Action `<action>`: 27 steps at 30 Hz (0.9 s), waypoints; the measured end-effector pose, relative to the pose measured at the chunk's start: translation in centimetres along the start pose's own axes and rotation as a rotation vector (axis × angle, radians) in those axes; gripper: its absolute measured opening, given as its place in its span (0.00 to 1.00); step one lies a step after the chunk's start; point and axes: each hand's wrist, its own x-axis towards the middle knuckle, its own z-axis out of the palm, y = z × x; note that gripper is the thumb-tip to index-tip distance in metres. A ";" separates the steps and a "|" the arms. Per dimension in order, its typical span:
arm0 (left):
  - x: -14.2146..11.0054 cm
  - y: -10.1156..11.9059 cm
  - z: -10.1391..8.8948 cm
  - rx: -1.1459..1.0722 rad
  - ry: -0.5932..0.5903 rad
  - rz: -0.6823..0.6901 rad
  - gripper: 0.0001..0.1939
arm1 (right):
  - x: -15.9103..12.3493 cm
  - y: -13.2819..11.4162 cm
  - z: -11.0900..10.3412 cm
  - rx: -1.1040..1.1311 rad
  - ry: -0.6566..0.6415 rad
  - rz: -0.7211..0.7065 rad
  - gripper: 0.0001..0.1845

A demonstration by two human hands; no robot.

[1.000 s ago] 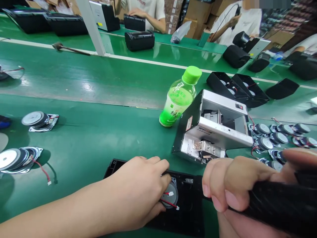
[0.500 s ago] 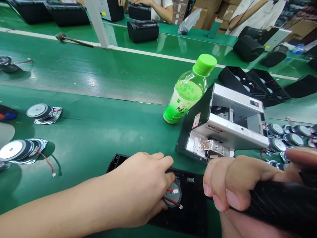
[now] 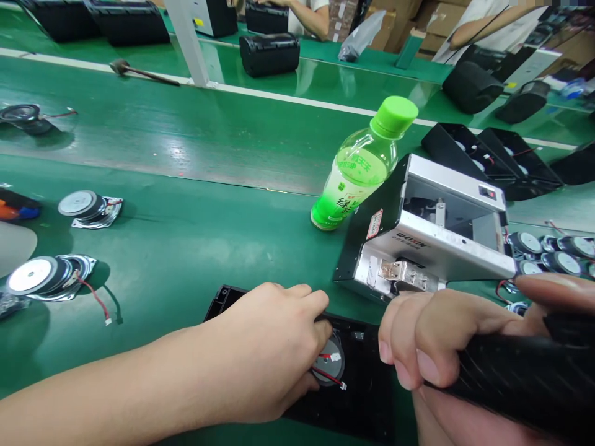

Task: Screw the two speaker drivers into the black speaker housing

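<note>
A black speaker panel (image 3: pixel 360 396) lies on the green bench at the bottom middle. In it sits a round grey-backed speaker driver (image 3: pixel 331 365) with red and black wires ending in small white plugs. My left hand (image 3: pixel 283 347) reaches over the panel, its fingers curled down around the driver's left edge; the fingertips are partly hidden. At the lower right, my right hand (image 3: pixel 432 341) is wrapped around the thick black grip of a power screwdriver (image 3: pixel 515 378). Its working end is hidden behind my fingers, close to the panel's right side.
A silver and black WEIXIN screw feeder (image 3: pixel 432 217) stands beyond my hands, a green-capped drink bottle (image 3: pixel 357 167) beside it. Loose speaker drivers lie at left (image 3: pixel 51 275) and right (image 3: pixel 560 260). Black speaker housings (image 3: pixel 483 155) stand behind. Co-workers' arms (image 3: pixel 309 18) show across the bench.
The view has shifted slightly, so the bench things sit a little further right. My left hand keeps its place on the driver; my right hand is slightly nearer to it, still gripping the screwdriver.
</note>
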 end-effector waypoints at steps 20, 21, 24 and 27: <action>-0.1 -0.3 -0.1 -0.009 0.041 0.007 0.17 | -0.6 2.0 1.6 0.019 -0.087 -0.148 0.26; -0.1 -0.3 -0.1 -0.006 0.038 0.006 0.17 | -0.6 2.1 1.8 0.020 -0.068 -0.157 0.28; 0.0 -0.3 -0.2 -0.009 0.035 0.006 0.18 | -0.5 2.4 2.3 0.026 -0.003 -0.179 0.33; 0.0 -0.2 -0.4 -0.009 0.027 0.006 0.19 | -0.1 2.8 2.8 0.029 0.040 -0.187 0.34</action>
